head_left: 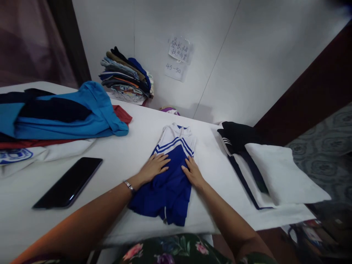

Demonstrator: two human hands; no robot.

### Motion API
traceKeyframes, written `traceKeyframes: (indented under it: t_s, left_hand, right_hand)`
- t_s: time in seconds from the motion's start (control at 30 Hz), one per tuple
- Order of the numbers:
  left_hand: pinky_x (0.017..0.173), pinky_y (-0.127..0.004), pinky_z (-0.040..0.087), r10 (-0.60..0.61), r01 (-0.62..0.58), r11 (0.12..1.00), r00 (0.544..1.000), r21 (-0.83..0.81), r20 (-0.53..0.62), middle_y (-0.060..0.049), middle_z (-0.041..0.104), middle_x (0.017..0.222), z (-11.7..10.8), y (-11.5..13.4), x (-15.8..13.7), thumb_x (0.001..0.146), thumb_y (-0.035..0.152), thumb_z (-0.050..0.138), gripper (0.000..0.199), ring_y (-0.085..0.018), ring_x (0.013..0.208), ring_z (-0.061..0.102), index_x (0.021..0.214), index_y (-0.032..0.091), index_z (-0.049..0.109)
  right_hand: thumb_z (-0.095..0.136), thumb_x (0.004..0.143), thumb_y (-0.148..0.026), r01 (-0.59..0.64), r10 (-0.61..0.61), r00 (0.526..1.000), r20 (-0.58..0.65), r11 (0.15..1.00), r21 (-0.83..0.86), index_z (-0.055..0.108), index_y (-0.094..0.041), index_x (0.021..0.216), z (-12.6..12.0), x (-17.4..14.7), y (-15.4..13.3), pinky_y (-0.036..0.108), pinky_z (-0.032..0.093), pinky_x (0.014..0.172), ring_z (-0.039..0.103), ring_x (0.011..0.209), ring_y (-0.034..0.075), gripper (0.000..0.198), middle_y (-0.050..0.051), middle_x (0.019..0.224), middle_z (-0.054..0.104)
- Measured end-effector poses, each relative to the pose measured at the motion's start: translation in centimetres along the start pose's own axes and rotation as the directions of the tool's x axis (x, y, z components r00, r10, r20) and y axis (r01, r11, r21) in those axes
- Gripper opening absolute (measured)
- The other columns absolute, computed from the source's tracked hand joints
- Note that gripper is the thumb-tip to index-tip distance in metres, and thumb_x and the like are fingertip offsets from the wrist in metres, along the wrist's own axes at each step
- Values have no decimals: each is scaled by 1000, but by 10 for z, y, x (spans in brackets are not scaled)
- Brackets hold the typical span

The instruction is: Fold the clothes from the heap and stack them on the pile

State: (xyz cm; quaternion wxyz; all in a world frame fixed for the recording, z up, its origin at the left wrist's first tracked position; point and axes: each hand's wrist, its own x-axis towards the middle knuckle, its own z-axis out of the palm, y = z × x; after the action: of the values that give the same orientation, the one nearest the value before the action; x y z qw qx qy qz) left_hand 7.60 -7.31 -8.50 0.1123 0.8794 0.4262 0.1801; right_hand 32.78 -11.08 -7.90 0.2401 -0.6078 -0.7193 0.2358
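A blue and white zip jacket (173, 183) lies on the white table (209, 212), its sides folded in to a narrow shape. Its white collar end points away from me, and a zip pull hangs at the near hem. My left hand (155, 167) rests flat on the jacket's left side, fingers spread toward the middle. On the right side my right hand (194, 172) lies with its fingers apart over the blue cloth. Neither hand grips anything.
Left of the jacket is a black phone (70, 183), with a heap of blue and black clothes (68, 113) behind it. Folded clothes (126, 75) are stacked by the wall. At right lie white cloth (286, 176) and black garments (238, 134). Handwritten paper notes (178, 55) hang on the wall.
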Motion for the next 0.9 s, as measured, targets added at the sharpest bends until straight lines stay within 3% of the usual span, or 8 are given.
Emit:
traceKeyframes:
  t_s: [0.1, 0.23, 0.33, 0.57, 0.73, 0.9]
  left_hand:
    - [115, -50, 25, -51, 45, 984, 998, -172, -30, -8, 49, 146, -9, 2, 0, 90, 54, 46, 51, -27, 136, 41, 129, 25, 60]
    - [114, -41, 32, -191, 116, 886, 973, -449, -126, -8, 52, 143, -25, 1, -4, 85, 59, 46, 58, -23, 132, 47, 125, 20, 62]
    - [113, -38, 34, -291, 179, 828, 947, -531, -135, -9, 58, 137, -34, -3, -10, 83, 59, 47, 59, -23, 128, 51, 120, 17, 66]
    - [103, -34, 44, -390, 332, 847, 919, -415, -61, -5, 66, 127, -50, -7, -32, 80, 46, 51, 45, -22, 116, 59, 114, 21, 67]
    - [88, -30, 49, -420, 382, 857, 907, -346, -37, -4, 68, 119, -59, 3, -41, 82, 43, 50, 43, -18, 93, 64, 116, 21, 66]
    - [80, -28, 48, -390, 368, 884, 920, -290, -23, -5, 71, 106, -60, -1, -43, 81, 37, 48, 40, -18, 87, 63, 111, 20, 68]
  right_hand:
    - [34, 88, -72, 39, -41, 998, 41, 998, 39, 42, -15, 144, -3, -22, -8, 51, 15, 120, 14, 148, 29, 80, 14, 157, 25]
    - [37, 92, -63, 155, -161, 982, 97, 986, 67, 42, -23, 145, -6, -50, -13, 54, 17, 119, 16, 148, 27, 66, 9, 156, 30]
    - [40, 95, -56, 220, -225, 966, 126, 974, 55, 39, -25, 146, -8, -69, -14, 55, 18, 119, 17, 147, 26, 60, 9, 156, 31]
    - [47, 95, -45, 297, -302, 946, 118, 953, 58, 33, -33, 148, -12, -94, -16, 54, 21, 119, 20, 147, 26, 56, 5, 156, 31]
    - [53, 92, -42, 356, -363, 929, 73, 930, 95, 25, -36, 150, -14, -98, -19, 53, 21, 119, 17, 147, 26, 65, 2, 158, 27]
    - [42, 97, -33, 364, -372, 928, 41, 922, 132, 31, -37, 148, -11, -95, -13, 53, 24, 119, 27, 145, 24, 52, 1, 153, 37]
